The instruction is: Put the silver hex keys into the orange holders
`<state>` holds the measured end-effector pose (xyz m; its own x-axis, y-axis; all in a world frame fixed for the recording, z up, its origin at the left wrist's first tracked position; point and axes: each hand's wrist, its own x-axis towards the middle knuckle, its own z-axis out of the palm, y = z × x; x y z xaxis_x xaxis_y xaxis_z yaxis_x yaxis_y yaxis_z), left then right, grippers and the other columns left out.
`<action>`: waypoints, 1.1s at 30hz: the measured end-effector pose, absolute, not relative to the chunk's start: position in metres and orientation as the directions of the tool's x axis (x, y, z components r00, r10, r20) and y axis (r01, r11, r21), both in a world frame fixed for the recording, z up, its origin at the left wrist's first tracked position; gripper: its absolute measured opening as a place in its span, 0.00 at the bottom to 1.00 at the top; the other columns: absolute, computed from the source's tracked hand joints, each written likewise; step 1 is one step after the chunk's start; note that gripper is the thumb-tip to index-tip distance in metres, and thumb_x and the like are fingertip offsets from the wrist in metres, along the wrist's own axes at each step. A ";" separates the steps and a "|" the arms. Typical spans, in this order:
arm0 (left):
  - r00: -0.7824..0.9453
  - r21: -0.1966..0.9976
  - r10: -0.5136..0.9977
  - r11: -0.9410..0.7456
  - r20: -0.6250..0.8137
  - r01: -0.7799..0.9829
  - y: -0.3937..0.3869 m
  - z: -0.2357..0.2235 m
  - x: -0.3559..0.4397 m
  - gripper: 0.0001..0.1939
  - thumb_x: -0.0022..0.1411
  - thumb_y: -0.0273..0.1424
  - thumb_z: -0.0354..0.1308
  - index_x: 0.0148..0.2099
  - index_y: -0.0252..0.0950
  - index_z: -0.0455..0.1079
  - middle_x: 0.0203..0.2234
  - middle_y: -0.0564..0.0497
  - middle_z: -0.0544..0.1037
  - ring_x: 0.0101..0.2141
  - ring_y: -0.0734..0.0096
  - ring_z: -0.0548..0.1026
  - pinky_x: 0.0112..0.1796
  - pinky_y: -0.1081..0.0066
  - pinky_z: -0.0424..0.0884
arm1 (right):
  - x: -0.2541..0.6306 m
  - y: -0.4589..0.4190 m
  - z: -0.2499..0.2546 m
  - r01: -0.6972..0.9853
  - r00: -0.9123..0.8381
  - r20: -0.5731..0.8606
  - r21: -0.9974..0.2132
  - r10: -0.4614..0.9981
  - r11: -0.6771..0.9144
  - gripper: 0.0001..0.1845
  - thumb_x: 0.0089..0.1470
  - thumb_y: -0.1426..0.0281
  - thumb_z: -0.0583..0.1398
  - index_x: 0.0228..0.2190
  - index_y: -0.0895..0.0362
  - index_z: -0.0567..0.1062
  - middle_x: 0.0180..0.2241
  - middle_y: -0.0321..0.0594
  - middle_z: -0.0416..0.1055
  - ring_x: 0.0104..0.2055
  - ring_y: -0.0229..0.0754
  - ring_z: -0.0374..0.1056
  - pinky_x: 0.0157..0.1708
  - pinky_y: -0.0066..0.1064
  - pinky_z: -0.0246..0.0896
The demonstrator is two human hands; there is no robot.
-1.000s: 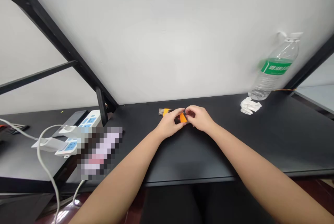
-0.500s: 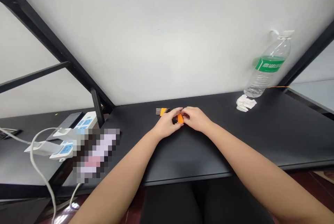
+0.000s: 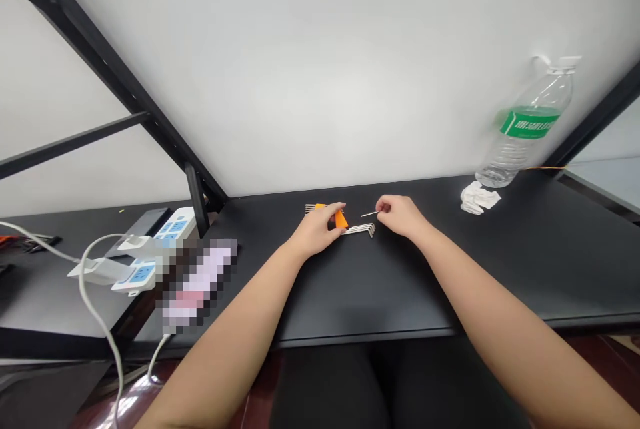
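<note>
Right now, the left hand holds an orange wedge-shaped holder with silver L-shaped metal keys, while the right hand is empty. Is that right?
The right hand is not empty: the head view shows it pinching a thin silver metal rod. The left hand does hold the orange wedge-shaped holder with silver L-shaped metal keys.

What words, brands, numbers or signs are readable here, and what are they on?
Nothing reads with certainty.
Green label on the clear bottle: white characters, too blurred.
Orange holder at the left hand: no lettering discernible.
Power strip: any markings too small.
Pixelated patch: any text hidden.
</note>
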<state>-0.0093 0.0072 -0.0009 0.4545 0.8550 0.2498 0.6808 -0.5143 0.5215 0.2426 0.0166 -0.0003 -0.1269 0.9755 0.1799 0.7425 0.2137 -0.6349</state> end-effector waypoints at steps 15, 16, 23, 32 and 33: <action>0.534 0.663 0.781 -0.590 0.323 0.462 -0.004 0.001 0.004 0.32 0.60 0.32 0.63 0.66 0.42 0.61 0.58 0.46 0.74 0.58 0.59 0.73 0.59 0.57 0.70 | 0.224 0.007 -0.005 0.481 -0.384 0.405 -0.680 0.830 0.554 0.11 0.55 0.75 0.58 0.38 0.54 0.79 0.36 0.36 0.75 0.34 0.37 0.69 0.36 0.28 0.63; 0.539 0.666 0.773 -0.599 0.334 0.445 -0.004 0.000 0.006 0.32 0.61 0.32 0.63 0.66 0.42 0.61 0.59 0.46 0.73 0.58 0.59 0.73 0.59 0.57 0.70 | 0.220 0.006 -0.004 0.463 -0.388 0.412 -0.686 0.824 0.561 0.10 0.55 0.75 0.58 0.36 0.54 0.79 0.34 0.36 0.75 0.33 0.36 0.69 0.35 0.28 0.62; 0.542 0.586 0.785 -0.600 0.299 0.545 0.002 -0.004 0.005 0.33 0.62 0.33 0.63 0.67 0.42 0.59 0.56 0.46 0.75 0.54 0.58 0.75 0.55 0.58 0.73 | 0.213 0.008 -0.005 0.562 -0.284 0.394 -0.671 0.874 0.484 0.10 0.46 0.78 0.57 0.31 0.55 0.76 0.27 0.32 0.73 0.27 0.35 0.65 0.31 0.27 0.58; 0.501 0.460 0.818 -0.573 0.280 0.678 0.006 -0.002 -0.008 0.31 0.63 0.33 0.60 0.67 0.43 0.61 0.54 0.47 0.76 0.52 0.58 0.76 0.54 0.58 0.72 | 0.243 0.020 -0.004 0.798 -0.187 0.095 -0.566 0.978 0.207 0.09 0.47 0.77 0.60 0.28 0.55 0.80 0.32 0.38 0.78 0.34 0.40 0.70 0.35 0.29 0.60; 0.493 0.481 0.824 -0.565 0.279 0.671 0.005 -0.002 -0.008 0.31 0.63 0.33 0.61 0.67 0.43 0.60 0.55 0.47 0.76 0.52 0.58 0.76 0.55 0.58 0.72 | 0.243 0.020 -0.004 0.802 -0.220 0.092 -0.550 0.971 0.234 0.09 0.48 0.77 0.60 0.28 0.55 0.80 0.33 0.38 0.78 0.35 0.40 0.70 0.36 0.29 0.60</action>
<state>-0.0077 0.0052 -0.0019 0.4935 0.8238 0.2789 0.6709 -0.5646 0.4807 0.2430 0.0198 -0.0043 -0.2204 0.9710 0.0923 0.8019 0.2343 -0.5496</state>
